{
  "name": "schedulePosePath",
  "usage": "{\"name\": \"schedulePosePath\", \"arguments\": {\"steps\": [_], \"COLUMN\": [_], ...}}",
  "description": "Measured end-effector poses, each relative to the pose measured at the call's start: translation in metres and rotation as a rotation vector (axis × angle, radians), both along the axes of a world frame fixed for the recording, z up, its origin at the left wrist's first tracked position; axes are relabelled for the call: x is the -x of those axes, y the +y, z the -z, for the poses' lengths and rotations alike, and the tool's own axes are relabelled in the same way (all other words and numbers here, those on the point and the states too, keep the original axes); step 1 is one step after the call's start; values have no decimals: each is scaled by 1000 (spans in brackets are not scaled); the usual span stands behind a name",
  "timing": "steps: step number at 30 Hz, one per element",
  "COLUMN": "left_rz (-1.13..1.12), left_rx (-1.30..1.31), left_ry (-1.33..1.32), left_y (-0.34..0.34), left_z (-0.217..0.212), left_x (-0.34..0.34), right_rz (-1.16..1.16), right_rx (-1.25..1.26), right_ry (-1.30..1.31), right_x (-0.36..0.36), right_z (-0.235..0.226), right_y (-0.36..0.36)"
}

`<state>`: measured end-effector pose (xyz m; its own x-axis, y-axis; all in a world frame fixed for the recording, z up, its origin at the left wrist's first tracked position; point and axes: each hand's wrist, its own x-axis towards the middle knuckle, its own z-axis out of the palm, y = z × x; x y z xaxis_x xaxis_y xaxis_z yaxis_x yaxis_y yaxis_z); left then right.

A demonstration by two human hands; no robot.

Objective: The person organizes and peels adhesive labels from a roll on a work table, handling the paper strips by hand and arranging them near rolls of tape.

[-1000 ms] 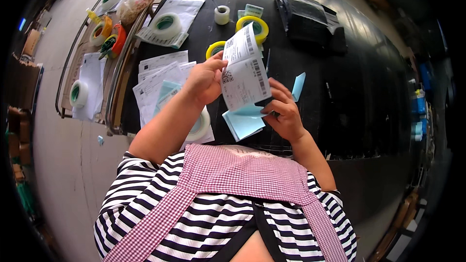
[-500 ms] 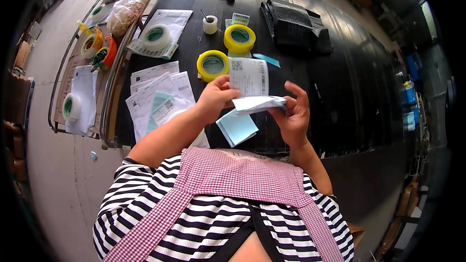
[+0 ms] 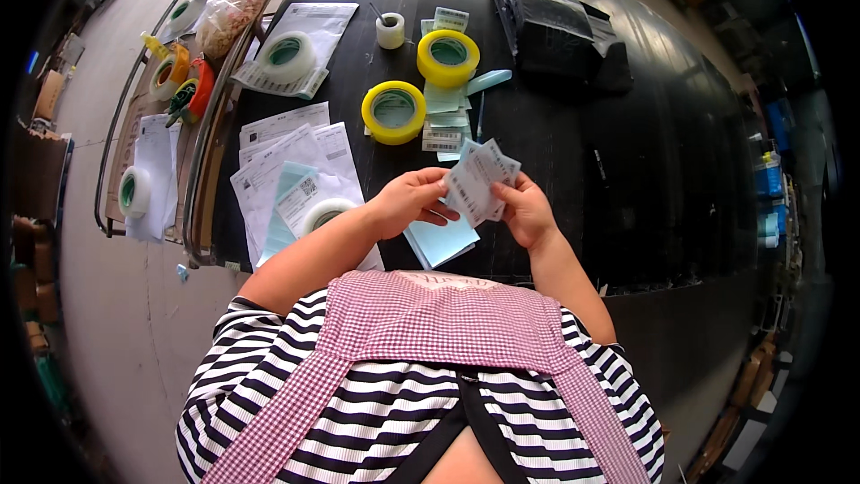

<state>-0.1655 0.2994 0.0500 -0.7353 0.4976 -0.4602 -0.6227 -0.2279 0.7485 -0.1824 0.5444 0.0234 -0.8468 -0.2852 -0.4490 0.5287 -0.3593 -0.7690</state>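
Note:
Both hands hold a folded white printed paper slip [image 3: 477,181] above the black table [image 3: 573,170]. My left hand [image 3: 410,202] pinches its left edge and my right hand [image 3: 525,211] grips its right side. Under the hands lies a light blue sheet [image 3: 443,242]. Just beyond are small printed labels [image 3: 444,130] and two yellow tape rolls [image 3: 393,111] [image 3: 447,56].
A stack of white printed sheets [image 3: 287,170] with a clear tape roll [image 3: 324,212] lies at the left. A black pouch [image 3: 555,31] sits at the back. A small white roll [image 3: 390,30] and a bagged tape roll [image 3: 288,56] lie beyond. A side cart [image 3: 152,125] at the left carries more tape rolls.
The large paper slip I held up flat has been folded down to a smaller size, and my hands have come closer together over the blue sheet.

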Motion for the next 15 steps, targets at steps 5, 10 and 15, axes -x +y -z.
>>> {"name": "schedulePosePath", "arguments": {"steps": [5, 10, 15], "left_rz": [-167, -320, -99], "left_rx": [532, 1261, 1466], "left_ry": [411, 1099, 1061], "left_y": [-39, -67, -62], "left_z": [46, 24, 48], "left_x": [10, 41, 57], "right_rz": [124, 13, -62], "right_rx": [-91, -87, -107], "right_ry": [19, 54, 105], "right_x": [15, 19, 27], "right_z": [21, 22, 19], "right_y": [22, 7, -35]}}
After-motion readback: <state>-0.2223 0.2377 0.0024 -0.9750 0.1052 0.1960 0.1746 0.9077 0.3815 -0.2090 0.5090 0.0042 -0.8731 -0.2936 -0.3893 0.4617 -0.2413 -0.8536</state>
